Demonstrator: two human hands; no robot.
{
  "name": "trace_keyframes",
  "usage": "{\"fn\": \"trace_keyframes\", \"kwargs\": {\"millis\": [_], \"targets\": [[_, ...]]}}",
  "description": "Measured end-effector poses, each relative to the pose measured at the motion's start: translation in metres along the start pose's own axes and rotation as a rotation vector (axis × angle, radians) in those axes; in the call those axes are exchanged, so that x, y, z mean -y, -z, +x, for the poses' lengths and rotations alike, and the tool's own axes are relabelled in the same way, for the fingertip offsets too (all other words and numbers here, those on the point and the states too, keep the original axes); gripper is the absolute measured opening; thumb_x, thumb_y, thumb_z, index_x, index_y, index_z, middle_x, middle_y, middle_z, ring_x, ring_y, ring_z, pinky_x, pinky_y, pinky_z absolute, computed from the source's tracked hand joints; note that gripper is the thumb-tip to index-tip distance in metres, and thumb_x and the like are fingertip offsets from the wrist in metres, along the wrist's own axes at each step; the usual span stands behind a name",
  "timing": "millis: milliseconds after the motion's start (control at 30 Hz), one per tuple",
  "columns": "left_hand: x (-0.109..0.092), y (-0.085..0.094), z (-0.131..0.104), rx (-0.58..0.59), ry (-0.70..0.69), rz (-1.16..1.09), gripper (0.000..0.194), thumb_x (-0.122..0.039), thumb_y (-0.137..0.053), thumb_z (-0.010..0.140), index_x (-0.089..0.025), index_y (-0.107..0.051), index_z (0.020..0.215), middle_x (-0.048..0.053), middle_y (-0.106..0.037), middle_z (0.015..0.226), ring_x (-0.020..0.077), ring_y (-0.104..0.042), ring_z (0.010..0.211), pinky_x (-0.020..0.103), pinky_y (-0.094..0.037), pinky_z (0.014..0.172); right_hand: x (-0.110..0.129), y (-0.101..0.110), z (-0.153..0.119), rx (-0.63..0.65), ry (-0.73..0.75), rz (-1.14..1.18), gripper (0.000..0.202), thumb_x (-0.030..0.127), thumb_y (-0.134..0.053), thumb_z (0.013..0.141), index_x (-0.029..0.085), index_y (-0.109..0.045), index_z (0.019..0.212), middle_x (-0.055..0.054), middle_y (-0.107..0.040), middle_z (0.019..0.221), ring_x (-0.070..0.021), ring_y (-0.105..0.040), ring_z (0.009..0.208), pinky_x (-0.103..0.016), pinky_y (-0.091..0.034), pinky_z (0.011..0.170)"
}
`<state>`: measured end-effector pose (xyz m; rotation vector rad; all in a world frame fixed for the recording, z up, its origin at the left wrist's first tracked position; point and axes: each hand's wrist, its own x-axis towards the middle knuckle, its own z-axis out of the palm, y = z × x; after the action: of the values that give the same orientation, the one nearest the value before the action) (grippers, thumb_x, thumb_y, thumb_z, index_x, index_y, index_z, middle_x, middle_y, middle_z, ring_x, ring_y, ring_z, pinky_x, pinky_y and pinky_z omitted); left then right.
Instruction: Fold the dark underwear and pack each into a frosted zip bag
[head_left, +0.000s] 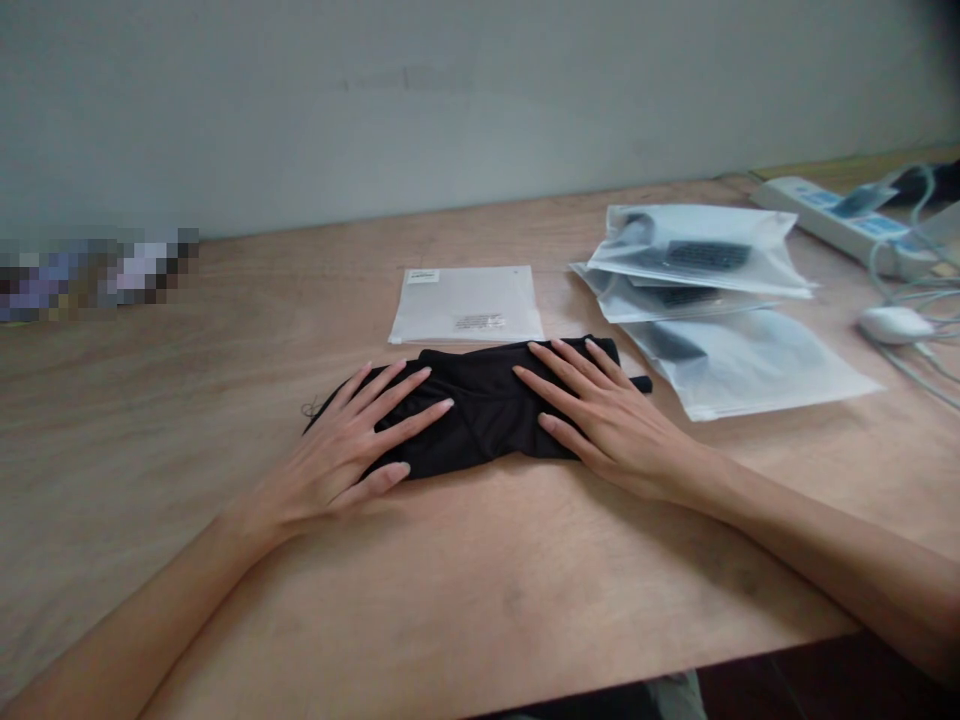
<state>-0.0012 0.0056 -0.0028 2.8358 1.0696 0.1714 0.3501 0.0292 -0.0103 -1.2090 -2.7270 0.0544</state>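
A folded black cloth item (487, 420) lies flat across the wooden table; its exact kind of garment does not show. My left hand (364, 435) rests spread on its left part, fingers apart. On its right part my right hand (589, 410) lies flat, with the fingers also spread. A short black strap end (641, 384) sticks out past the right edge, and loose threads show at the left end. Just behind the cloth lies a flat frosted zip bag (465, 300) with small printed labels.
Several frosted zip bags (750, 360) with dark contents overlap at the right. Beyond them sit a white power strip (832, 220), a white charger (896, 324) and cables. A blurred-out item (142, 270) lies at far left. A wall bounds the table (450, 600) at the back.
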Motion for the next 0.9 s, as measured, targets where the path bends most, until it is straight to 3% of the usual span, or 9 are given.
{"fn": "trace_keyframes", "kwargs": {"millis": [100, 167, 300, 467, 600, 667, 733, 833, 900], "targets": [[-0.002, 0.002, 0.0, -0.027, 0.059, -0.005, 0.058, -0.038, -0.029, 0.107, -0.032, -0.012, 0.163, 0.003, -0.013, 0.171, 0.0259, -0.014, 0.158, 0.051, -0.01, 0.128, -0.001, 0.001, 0.001, -0.06, -0.105, 0.017, 0.051, 0.043, -0.033, 0.108, 0.025, -0.044, 0.154, -0.011, -0.038, 0.163, -0.033, -0.03, 0.152, -0.06, -0.022, 0.123], [-0.003, 0.003, -0.001, -0.02, 0.057, 0.014, 0.061, -0.035, -0.035, 0.105, -0.032, -0.014, 0.163, 0.003, -0.013, 0.171, 0.0265, -0.014, 0.158, 0.051, -0.011, 0.128, -0.003, 0.002, 0.003, -0.108, -0.174, 0.022, 0.047, 0.041, -0.034, 0.107, 0.024, -0.05, 0.149, -0.011, -0.046, 0.156, -0.032, -0.038, 0.146, -0.058, -0.027, 0.12], [-0.002, 0.004, -0.002, 0.005, 0.012, 0.035, 0.06, -0.039, -0.039, 0.104, -0.035, -0.021, 0.161, 0.003, -0.007, 0.172, 0.0325, -0.011, 0.158, 0.057, -0.011, 0.127, -0.008, 0.006, 0.005, -0.182, -0.255, -0.01, 0.041, 0.038, -0.042, 0.104, 0.024, -0.056, 0.141, -0.012, -0.061, 0.134, -0.0329, -0.055, 0.121, -0.054, -0.042, 0.098], [-0.001, 0.006, -0.004, 0.057, -0.061, 0.035, 0.06, -0.048, -0.039, 0.103, -0.039, -0.024, 0.16, 0.004, 0.001, 0.172, 0.0361, -0.007, 0.158, 0.061, -0.01, 0.125, -0.009, 0.007, 0.006, -0.216, -0.339, 0.02, 0.03, 0.043, -0.056, 0.096, 0.024, -0.067, 0.117, -0.008, -0.066, 0.104, -0.0326, -0.055, 0.102, -0.049, -0.04, 0.086], [-0.001, 0.007, -0.004, 0.075, -0.098, 0.015, 0.058, -0.052, -0.037, 0.103, -0.039, -0.028, 0.159, 0.005, 0.001, 0.172, 0.0386, -0.007, 0.158, 0.064, -0.009, 0.124, -0.008, 0.008, 0.006, -0.247, -0.337, 0.066, 0.024, 0.044, -0.063, 0.089, 0.021, -0.067, 0.093, -0.01, -0.062, 0.107, -0.0335, -0.052, 0.104, -0.046, -0.039, 0.086], [-0.001, 0.007, -0.004, 0.051, -0.109, -0.004, 0.056, -0.05, -0.035, 0.104, -0.038, -0.031, 0.158, 0.005, -0.003, 0.172, 0.0386, -0.01, 0.157, 0.064, -0.01, 0.124, -0.009, 0.011, 0.006, -0.28, -0.315, 0.172, 0.024, 0.044, -0.061, 0.09, 0.02, -0.064, 0.088, -0.009, -0.062, 0.103, -0.0307, -0.053, 0.1, -0.043, -0.039, 0.084], [-0.002, 0.008, -0.005, -0.015, -0.125, -0.04, 0.053, -0.042, -0.034, 0.104, -0.036, -0.034, 0.157, 0.005, -0.013, 0.171, 0.0359, -0.017, 0.156, 0.062, -0.013, 0.125, -0.008, 0.015, 0.007, -0.277, -0.329, 0.395, 0.028, 0.046, -0.057, 0.093, 0.021, -0.058, 0.08, -0.005, -0.06, 0.086, -0.0238, -0.053, 0.083, -0.037, -0.039, 0.074], [-0.004, 0.009, -0.006, -0.168, -0.176, -0.115, 0.052, -0.03, -0.035, 0.103, -0.031, -0.039, 0.155, 0.008, -0.038, 0.16, 0.0295, -0.034, 0.15, 0.055, -0.024, 0.125, -0.007, 0.022, 0.008, -0.23, -0.393, 0.789, 0.038, 0.052, -0.062, 0.092, 0.021, -0.053, 0.071, 0.001, -0.05, 0.067, -0.0154, -0.046, 0.063, -0.029, -0.034, 0.059], [-0.003, 0.011, -0.007, -0.229, -0.216, -0.143, 0.049, -0.033, -0.039, 0.103, -0.03, -0.044, 0.152, 0.009, -0.052, 0.148, 0.0271, -0.046, 0.141, 0.052, -0.03, 0.123, -0.007, 0.027, 0.009, -0.168, -0.432, 1.039, 0.039, 0.053, -0.07, 0.086, 0.021, -0.053, 0.07, 0.003, -0.05, 0.065, -0.013, -0.045, 0.059, -0.027, -0.033, 0.055]]}}
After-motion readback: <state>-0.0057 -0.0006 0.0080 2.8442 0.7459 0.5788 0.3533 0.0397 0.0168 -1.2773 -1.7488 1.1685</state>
